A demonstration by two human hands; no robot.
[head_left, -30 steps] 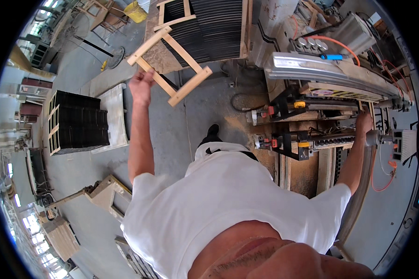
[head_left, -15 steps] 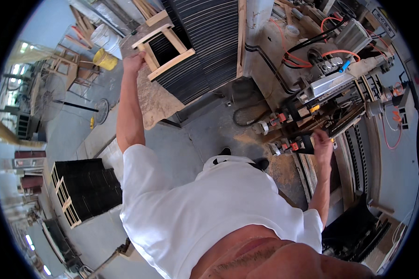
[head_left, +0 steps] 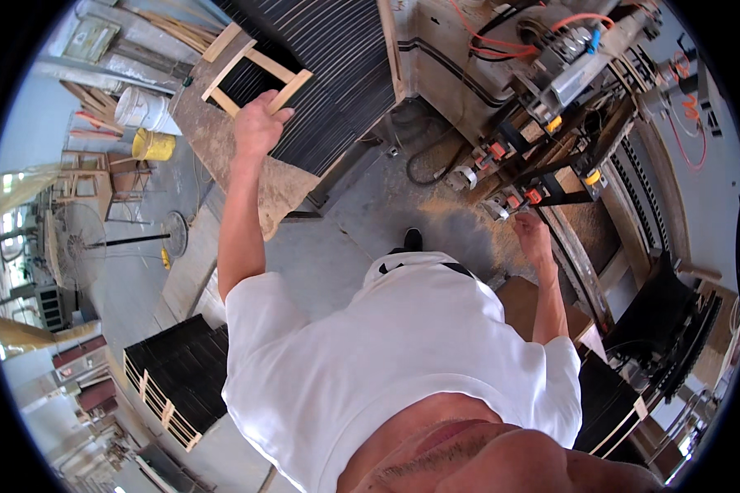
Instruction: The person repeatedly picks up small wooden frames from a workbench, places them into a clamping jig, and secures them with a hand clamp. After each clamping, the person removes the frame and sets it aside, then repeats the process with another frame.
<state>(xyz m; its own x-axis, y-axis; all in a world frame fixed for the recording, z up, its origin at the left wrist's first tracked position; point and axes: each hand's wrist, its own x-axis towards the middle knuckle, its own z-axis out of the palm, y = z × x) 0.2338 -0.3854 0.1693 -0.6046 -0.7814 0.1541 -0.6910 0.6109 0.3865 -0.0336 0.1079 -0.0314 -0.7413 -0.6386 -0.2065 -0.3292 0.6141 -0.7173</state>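
Note:
My left hand (head_left: 259, 125) has its fingers closed at the near rail of a small pale wooden frame (head_left: 299, 85), with the thumb pointing right. This rectangular frame lies on a wooden board beside a tall stack of black slatted panels (head_left: 337, 82). My right hand (head_left: 534, 237) is low beside the machine, fingers curled together near the red-and-silver clamp end (head_left: 501, 204). Whatever it may hold is hidden. Just above it a black clamp bracket (head_left: 555, 179) with a yellow knob spans a piece of wood.
A sawdust-covered board (head_left: 284, 193) juts out at the left of the stack. Yellow (head_left: 153, 145) and white buckets (head_left: 146, 111) and a standing fan (head_left: 78, 242) are farther left. Black stacked frames (head_left: 177, 370) sit at lower left. Orange hoses (head_left: 501, 53) cross the machine.
My left hand has shifted from the frame's left side to its near rail. My right hand has come down and left, away from the bracket. The whole view has turned.

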